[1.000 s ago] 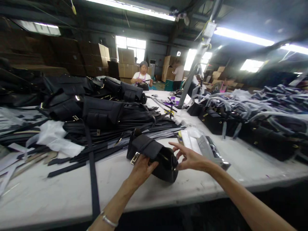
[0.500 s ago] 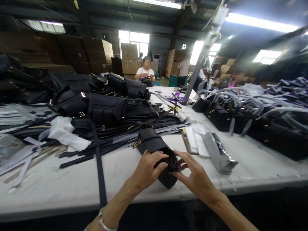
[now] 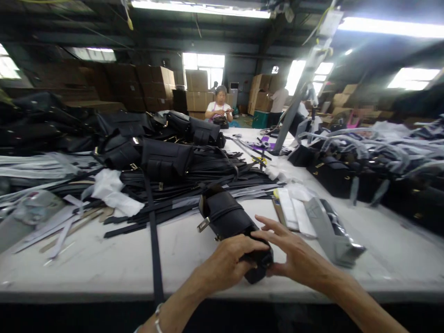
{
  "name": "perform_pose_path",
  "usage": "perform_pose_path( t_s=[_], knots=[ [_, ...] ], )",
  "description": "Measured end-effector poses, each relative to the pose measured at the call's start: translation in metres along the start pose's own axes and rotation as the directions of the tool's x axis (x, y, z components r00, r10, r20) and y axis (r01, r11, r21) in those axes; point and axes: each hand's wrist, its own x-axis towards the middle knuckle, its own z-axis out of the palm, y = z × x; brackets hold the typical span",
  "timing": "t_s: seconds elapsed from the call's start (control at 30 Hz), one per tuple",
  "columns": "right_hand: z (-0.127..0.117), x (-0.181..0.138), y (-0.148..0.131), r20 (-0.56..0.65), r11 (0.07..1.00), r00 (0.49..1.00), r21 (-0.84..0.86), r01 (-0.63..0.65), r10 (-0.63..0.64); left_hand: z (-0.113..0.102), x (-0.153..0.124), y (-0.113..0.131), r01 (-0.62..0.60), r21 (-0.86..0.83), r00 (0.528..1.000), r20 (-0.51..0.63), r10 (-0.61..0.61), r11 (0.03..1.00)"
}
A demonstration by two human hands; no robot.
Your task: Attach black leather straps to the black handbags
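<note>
A small black bag (image 3: 225, 215) with a metal buckle lies on the white table (image 3: 104, 263) near its front edge. My left hand (image 3: 229, 263) wraps round the near end of the bag, fingers curled over it. My right hand (image 3: 294, 256) presses against the same end from the right, thumb and fingers touching the bag, the upper fingers stretched out. A bracelet shows on my left wrist.
A heap of black straps (image 3: 180, 194) and finished black bags (image 3: 163, 157) fills the table behind. White paper sheets (image 3: 294, 208) and a grey tape dispenser (image 3: 333, 231) lie to the right. More bags with wrapped handles (image 3: 347, 162) stand at right. A seated person (image 3: 218, 108) works at the far end.
Both hands have closed in on the bag's near end; the bag has turned and slid closer to the table's front edge. The right hand went from hovering to touching it.
</note>
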Motion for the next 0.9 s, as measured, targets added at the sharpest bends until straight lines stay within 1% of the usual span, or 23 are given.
perform_pose_path(
  t_s=[0.07, 0.13, 0.17, 0.2, 0.23, 0.3, 0.37, 0.43, 0.53, 0.6, 0.63, 0.7, 0.73, 0.8, 0.9],
  knots=[
    [-0.004, 0.001, 0.001, 0.091, 0.996, 0.995, -0.081, 0.041, -0.033, -0.018, 0.005, 0.005, -0.017, -0.042, 0.989, 0.147, 0.023, 0.999],
    [-0.003, 0.002, 0.001, 0.132, 0.987, 0.989, -0.132, 0.088, -0.071, -0.039, 0.010, 0.009, -0.029, -0.035, 0.949, 0.314, 0.038, 0.999],
    [-0.001, 0.003, 0.000, 0.129, 0.981, 0.987, -0.154, 0.117, -0.098, -0.050, 0.012, 0.010, -0.030, -0.005, 0.927, 0.373, 0.029, 1.000],
    [0.001, 0.004, -0.002, 0.117, 0.973, 0.984, -0.175, 0.152, -0.133, -0.060, 0.013, 0.010, -0.029, 0.033, 0.914, 0.405, 0.013, 0.999],
    [0.004, 0.006, -0.005, 0.102, 0.962, 0.979, -0.194, 0.193, -0.176, -0.068, 0.014, 0.010, -0.027, 0.073, 0.911, 0.412, -0.005, 0.997],
    [0.008, 0.012, -0.012, 0.074, 0.934, 0.961, -0.226, 0.276, -0.266, -0.081, 0.009, 0.009, -0.013, 0.133, 0.928, 0.371, -0.037, 0.991],
    [0.012, 0.021, -0.019, 0.066, 0.910, 0.942, -0.247, 0.334, -0.328, -0.088, -0.001, 0.006, 0.014, 0.166, 0.954, 0.292, -0.063, 0.986],
    [0.015, 0.034, -0.021, 0.073, 0.900, 0.938, -0.266, 0.344, -0.338, -0.089, -0.016, 0.000, 0.065, 0.206, 0.981, 0.166, -0.101, 0.976],
    [0.019, 0.058, -0.017, 0.110, 0.900, 0.949, -0.301, 0.316, -0.296, -0.085, -0.036, -0.015, 0.122, 0.266, 0.992, -0.015, -0.122, 0.956],
    [0.022, 0.075, -0.016, 0.127, 0.889, 0.946, -0.324, 0.323, -0.298, -0.081, -0.043, -0.028, 0.160, 0.308, 0.982, -0.142, -0.120, 0.938],
    [0.023, 0.083, -0.017, 0.131, 0.879, 0.939, -0.333, 0.342, -0.316, -0.079, -0.045, -0.034, 0.186, 0.327, 0.970, -0.214, -0.120, 0.926],
    [0.024, 0.092, -0.027, 0.132, 0.846, 0.915, -0.350, 0.404, -0.382, -0.077, -0.045, -0.044, 0.242, 0.349, 0.934, -0.337, -0.120, 0.905],
    [0.024, 0.094, -0.034, 0.131, 0.823, 0.897, -0.357, 0.441, -0.423, -0.076, -0.044, -0.048, 0.259, 0.351, 0.919, -0.376, -0.118, 0.900],
    [0.025, 0.092, -0.052, 0.143, 0.777, 0.858, -0.372, 0.508, -0.493, -0.076, -0.041, -0.052, 0.242, 0.338, 0.913, -0.396, -0.096, 0.910],
    [0.026, 0.085, -0.075, 0.175, 0.719, 0.807, -0.377, 0.584, -0.564, -0.077, -0.034, -0.057, 0.160, 0.274, 0.929, -0.366, -0.051, 0.948]
  ],
)
